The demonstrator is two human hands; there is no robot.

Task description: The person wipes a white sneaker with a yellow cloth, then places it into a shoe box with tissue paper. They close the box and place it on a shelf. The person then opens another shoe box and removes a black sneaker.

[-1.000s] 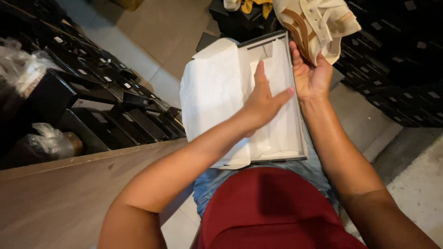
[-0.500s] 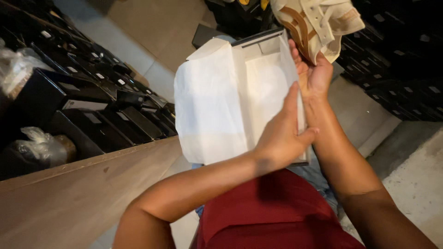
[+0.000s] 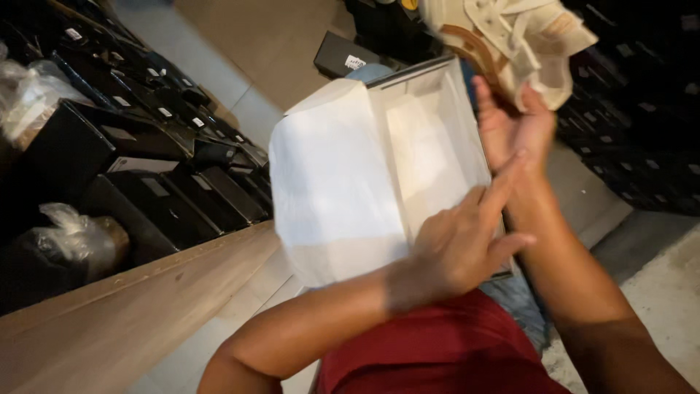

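An open shoe box (image 3: 467, 98) rests on my lap, lined with white tissue paper (image 3: 335, 182) that folds out over its left side. My left hand (image 3: 459, 244) lies on the near right corner of the box, fingers spread and touching its edge and the paper. My right hand (image 3: 514, 124) is raised beside the box's right wall and holds a cream and tan sneaker (image 3: 510, 40) above the far corner. The inside of the box shows only paper.
Rows of black shoe boxes (image 3: 168, 153) line the floor at left, with plastic-wrapped bundles (image 3: 76, 237) among them. A wooden bench edge (image 3: 131, 314) runs along the lower left. More dark boxes (image 3: 642, 95) stack at right. Another dark box (image 3: 343, 55) lies beyond.
My left hand has slid from the middle of the box back to its near right corner. The sneaker stays raised in my right hand.
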